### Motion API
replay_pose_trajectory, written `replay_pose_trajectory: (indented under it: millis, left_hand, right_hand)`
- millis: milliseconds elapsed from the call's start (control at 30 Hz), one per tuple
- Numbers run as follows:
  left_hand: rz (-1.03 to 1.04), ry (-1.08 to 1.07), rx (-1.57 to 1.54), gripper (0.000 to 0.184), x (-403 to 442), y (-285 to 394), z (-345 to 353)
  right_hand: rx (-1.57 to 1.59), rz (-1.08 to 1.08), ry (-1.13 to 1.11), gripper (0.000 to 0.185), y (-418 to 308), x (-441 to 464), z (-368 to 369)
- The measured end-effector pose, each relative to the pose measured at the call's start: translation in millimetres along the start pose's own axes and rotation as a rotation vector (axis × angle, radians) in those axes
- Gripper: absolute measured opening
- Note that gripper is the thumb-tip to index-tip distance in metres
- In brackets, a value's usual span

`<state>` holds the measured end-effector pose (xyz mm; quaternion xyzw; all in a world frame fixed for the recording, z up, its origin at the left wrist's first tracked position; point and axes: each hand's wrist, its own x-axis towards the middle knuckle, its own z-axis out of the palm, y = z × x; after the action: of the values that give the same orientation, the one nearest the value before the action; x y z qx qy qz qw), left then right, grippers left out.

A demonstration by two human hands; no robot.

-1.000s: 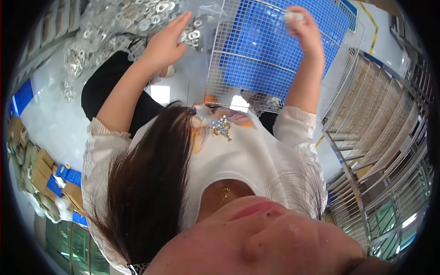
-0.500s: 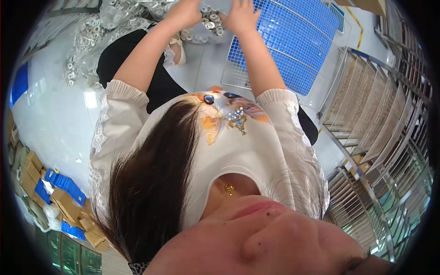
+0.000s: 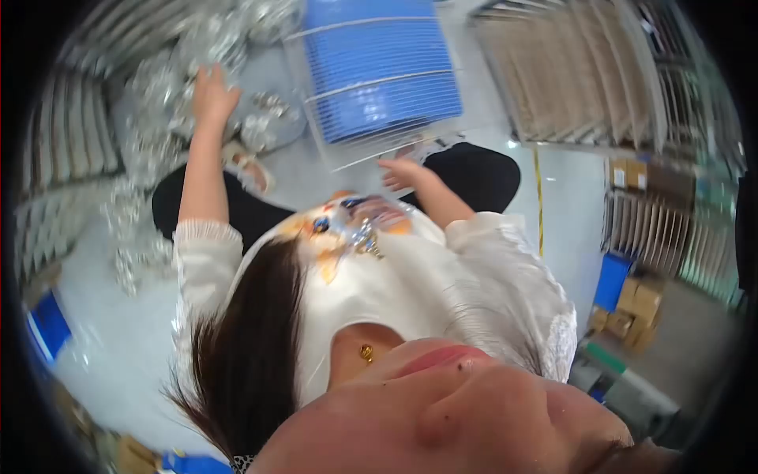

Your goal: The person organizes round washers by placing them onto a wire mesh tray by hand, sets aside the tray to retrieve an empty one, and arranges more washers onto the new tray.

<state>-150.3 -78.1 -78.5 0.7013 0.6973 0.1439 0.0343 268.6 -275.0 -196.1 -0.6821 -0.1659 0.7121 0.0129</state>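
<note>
My left hand [image 3: 213, 99] is stretched out over clear plastic bags [image 3: 154, 99], its fingers apart and no object visible in it. Whether it touches the plastic I cannot tell. To its right on the floor lies a clear bag of silvery ring-like parts [image 3: 270, 122], blurred. My right hand [image 3: 403, 174] is held near my right knee, just below the near corner of a wire rack [image 3: 371, 158]. Its fingers are slightly bent and apart, with nothing seen between them. A blue mesh sheet or tray [image 3: 379, 71] shows through the rack's wires.
Shelving racks with stacked trays [image 3: 568, 75] stand at the far right, and another tray rack [image 3: 75, 130] is on the left. Cardboard boxes [image 3: 636, 304] sit behind on the right. A yellow line [image 3: 539, 201] runs along the floor.
My hands have come away from the bag of ring-like parts. The left has moved left over other bags; the right has drawn back toward my knee. The view has turned and is more blurred.
</note>
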Motion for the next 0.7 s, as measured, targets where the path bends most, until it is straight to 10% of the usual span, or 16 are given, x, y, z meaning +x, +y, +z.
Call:
replay_pose_trajectory:
  millis: [300, 533, 700]
  left_hand:
    - [0.218, 0.116, -0.224, 0.07, -25, 40, -2]
    - [-0.122, -0.215, -1.256, 0.065, -47, 113, 1]
    - [-0.441, -0.552, -1.916, 0.083, -17, 164, -13]
  right_hand:
    - [0.746, -0.639, 0.072, 0.036, -32, -17, 47]
    - [1.012, -1.415, 0.059, 0.017, -106, -150, 27]
    - [0.979, -1.413, 0.024, 0.009, -127, -206, -33]
